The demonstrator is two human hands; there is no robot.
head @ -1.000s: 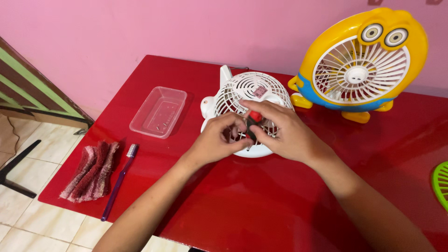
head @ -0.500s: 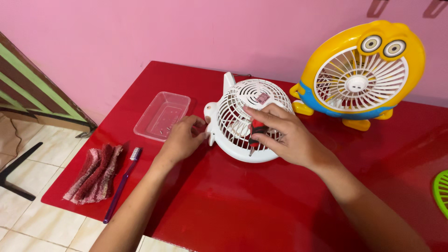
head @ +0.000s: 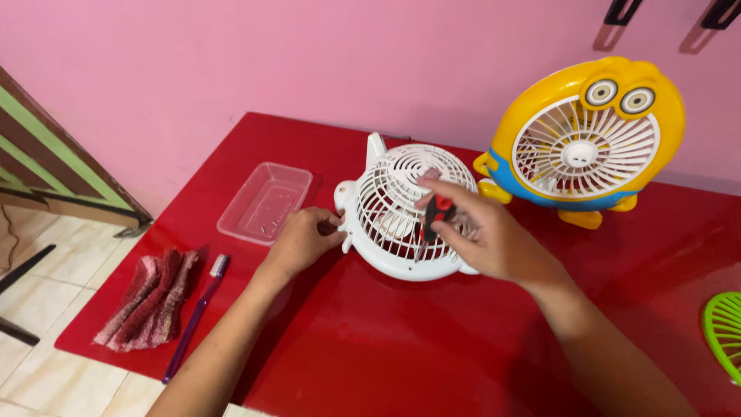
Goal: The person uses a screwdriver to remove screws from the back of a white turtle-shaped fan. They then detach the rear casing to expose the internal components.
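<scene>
Centrally, your left hand [head: 305,239] grips the white fan [head: 401,208] rim; your right hand [head: 482,235] pinches a red-handled screwdriver [head: 436,220] against its grille. Clear rectangular tray [head: 265,202] lies leftward, near the red table [head: 432,347] edge.

bright, even light | soft shadows | glossy table [head: 386,347] glare | sharp focus

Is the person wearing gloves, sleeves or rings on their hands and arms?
No. The left hand and right hand are bare, with no gloves, and I see no rings or watch. Both forearms are uncovered as far as the picture shows, so no sleeves are visible.
</scene>
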